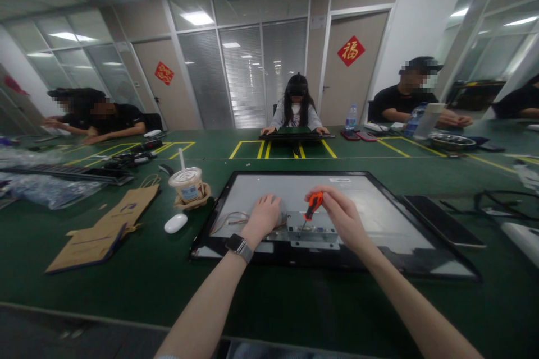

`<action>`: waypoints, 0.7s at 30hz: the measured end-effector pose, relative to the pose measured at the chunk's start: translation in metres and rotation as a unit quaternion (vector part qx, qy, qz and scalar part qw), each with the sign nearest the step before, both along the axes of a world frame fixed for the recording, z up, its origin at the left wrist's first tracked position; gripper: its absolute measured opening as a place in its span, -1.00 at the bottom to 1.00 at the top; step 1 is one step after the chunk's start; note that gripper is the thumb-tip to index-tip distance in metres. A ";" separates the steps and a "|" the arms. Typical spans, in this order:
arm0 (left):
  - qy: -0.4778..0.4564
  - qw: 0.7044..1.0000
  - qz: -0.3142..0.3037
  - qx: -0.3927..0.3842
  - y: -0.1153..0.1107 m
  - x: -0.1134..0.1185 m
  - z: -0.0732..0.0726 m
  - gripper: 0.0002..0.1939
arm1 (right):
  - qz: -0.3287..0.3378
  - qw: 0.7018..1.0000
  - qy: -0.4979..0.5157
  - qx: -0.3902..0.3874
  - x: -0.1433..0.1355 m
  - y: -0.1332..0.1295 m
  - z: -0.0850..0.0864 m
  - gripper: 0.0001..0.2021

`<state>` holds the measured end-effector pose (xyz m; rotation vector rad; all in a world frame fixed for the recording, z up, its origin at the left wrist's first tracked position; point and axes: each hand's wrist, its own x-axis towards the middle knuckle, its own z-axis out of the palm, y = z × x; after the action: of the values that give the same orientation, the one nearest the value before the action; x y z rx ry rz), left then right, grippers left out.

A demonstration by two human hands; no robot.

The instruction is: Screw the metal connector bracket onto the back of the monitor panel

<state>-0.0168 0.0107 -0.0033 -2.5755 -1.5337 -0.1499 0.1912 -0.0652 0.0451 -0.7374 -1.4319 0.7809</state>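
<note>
A flat display panel (379,213) with a black frame lies back side up on the green table. Near its front edge sits a metal bracket (314,235) with connectors. My right hand (337,210) grips an orange and black screwdriver (314,206), tilted, its thin shaft reaching down to the bracket. Just left of the bracket, my left hand (264,216) rests palm down on the panel with its fingers stretched out. Thin cables (229,220) lie beside it, and a watch is on the left wrist.
To the left are a lidded cup (186,184), a white mouse (176,223), a brown paper bag (107,230) and plastic wrap (46,190). A black phone-like slab (442,220) lies right of the panel. Across the table (168,286), a person (297,106) holds a dark panel; others sit on both sides.
</note>
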 end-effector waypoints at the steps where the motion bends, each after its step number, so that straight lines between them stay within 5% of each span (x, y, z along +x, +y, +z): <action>1: 0.001 1.000 0.000 -0.001 0.000 0.000 0.000 -0.60 | 0.005 1.000 0.007 -0.002 0.000 0.000 0.000 -0.76; 11: -0.008 1.000 0.002 -0.007 0.001 0.000 0.000 -0.60 | -0.077 0.997 -0.009 0.021 -0.002 -0.002 0.006 -0.79; 21: -0.008 1.000 -0.002 -0.005 -0.001 0.000 0.001 -0.61 | -0.013 1.000 0.001 -0.012 -0.002 0.002 -0.001 -0.71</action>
<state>-0.0168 0.0100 -0.0027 -2.5922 -1.5391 -0.1637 0.1891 -0.0635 0.0438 -0.7722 -1.4103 0.7806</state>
